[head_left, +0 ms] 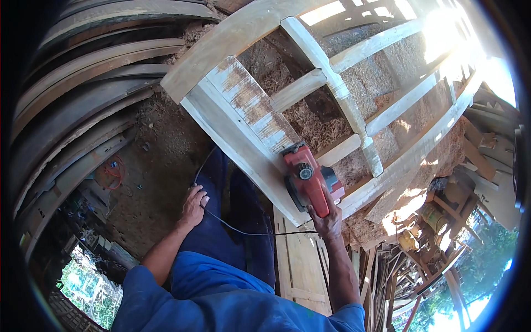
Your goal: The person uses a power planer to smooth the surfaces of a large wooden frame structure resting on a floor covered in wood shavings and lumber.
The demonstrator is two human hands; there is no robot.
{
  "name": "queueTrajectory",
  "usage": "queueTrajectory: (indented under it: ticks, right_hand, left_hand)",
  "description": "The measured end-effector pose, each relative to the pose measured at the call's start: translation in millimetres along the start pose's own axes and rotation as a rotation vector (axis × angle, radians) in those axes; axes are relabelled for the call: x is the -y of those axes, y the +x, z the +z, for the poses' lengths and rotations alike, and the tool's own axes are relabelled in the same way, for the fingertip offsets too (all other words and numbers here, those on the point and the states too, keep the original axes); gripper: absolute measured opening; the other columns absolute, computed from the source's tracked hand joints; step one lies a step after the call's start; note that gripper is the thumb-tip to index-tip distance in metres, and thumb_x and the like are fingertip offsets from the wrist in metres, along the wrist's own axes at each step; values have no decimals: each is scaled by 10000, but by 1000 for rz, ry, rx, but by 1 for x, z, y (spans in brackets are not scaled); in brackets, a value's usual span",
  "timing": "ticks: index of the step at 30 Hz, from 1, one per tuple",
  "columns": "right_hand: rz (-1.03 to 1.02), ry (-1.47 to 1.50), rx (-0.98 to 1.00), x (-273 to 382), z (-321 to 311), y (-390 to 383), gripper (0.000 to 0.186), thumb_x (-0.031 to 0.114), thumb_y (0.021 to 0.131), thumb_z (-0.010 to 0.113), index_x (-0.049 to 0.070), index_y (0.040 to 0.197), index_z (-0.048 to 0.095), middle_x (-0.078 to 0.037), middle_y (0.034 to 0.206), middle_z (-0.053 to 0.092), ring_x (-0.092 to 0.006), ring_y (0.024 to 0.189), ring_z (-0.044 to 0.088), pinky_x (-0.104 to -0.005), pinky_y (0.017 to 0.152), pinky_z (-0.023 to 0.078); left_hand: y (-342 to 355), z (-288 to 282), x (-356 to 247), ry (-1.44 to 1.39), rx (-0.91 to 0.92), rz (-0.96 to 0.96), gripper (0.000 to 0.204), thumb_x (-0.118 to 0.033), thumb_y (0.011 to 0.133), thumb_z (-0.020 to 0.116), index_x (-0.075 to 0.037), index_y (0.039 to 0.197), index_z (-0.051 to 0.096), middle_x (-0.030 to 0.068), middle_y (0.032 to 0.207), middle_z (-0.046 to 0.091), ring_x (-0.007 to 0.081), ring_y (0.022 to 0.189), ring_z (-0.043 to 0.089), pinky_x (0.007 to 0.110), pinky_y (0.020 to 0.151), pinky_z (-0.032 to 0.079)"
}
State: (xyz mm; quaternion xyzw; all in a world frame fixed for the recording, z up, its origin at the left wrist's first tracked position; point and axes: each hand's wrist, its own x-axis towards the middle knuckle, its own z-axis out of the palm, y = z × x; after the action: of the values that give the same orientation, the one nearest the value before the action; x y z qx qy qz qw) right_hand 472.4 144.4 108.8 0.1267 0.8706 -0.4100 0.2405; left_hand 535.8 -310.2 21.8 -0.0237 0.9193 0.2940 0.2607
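Observation:
My right hand (pixel 324 214) grips the rear handle of a red electric planer (pixel 311 178), which rests on a wide pale board (pixel 227 116) with a patchy brown and whitish surface, set in a curved-edged wooden frame (pixel 387 119). A thin dark cable (pixel 249 233) runs from near my right hand across my dark trousers to my left hand (pixel 194 203), which holds it with curled fingers beside my left leg.
Curved planks (pixel 99 55) are stacked along the left, above a dirt floor with a coiled orange cord (pixel 113 171). Wood shavings (pixel 271 66) show through the frame's gaps. Scrap wood and chairs (pixel 442 232) are piled at the lower right, near bright openings with greenery.

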Motion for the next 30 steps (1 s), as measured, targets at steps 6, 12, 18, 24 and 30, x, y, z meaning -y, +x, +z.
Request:
queueTrajectory:
  ticks: [6, 12, 18, 24, 30]
  right_hand:
    - [-29, -23, 9, 66, 12, 54, 820, 227, 801, 838, 142, 1519, 451, -211, 1216, 707, -383, 1070, 713, -436, 904, 592]
    - [-52, -41, 30, 135, 34, 113, 764, 316, 857, 795, 161, 1522, 453, -222, 1150, 726, -397, 1037, 720, -463, 883, 586]
    - [-77, -129, 37, 189, 64, 169, 804, 416, 838, 776, 247, 1537, 416, -220, 1024, 738, -433, 894, 722, -502, 793, 593]
    - [-184, -116, 6, 242, 84, 215, 765, 426, 856, 749, 248, 1524, 421, -232, 1055, 733, -442, 910, 719, -522, 806, 585]
    - [-201, -149, 29, 298, 100, 264, 701, 434, 871, 712, 220, 1490, 462, -258, 1011, 733, -455, 921, 715, -531, 827, 567]
  left_hand:
    - [16, -6, 6, -9, 4, 134, 193, -161, 956, 682, -26, 1093, 666, 176, 1262, 631, 420, 1263, 564, 501, 1081, 453]
    - [25, -9, 11, -75, -18, 136, 202, -182, 948, 690, -32, 1084, 678, 163, 1217, 654, 389, 1250, 579, 539, 1111, 412]
    - [31, -10, 17, -98, -77, 161, 200, -180, 936, 707, -52, 1084, 667, 138, 1193, 663, 376, 1219, 603, 538, 1097, 419]
    - [34, -13, 20, -124, -107, 151, 174, -183, 950, 686, -40, 1050, 685, 139, 1161, 677, 368, 1208, 608, 533, 1087, 425]
    - [36, -19, 15, -137, -130, 186, 160, -164, 965, 660, -27, 1042, 690, 146, 1142, 680, 372, 1168, 617, 502, 1049, 448]
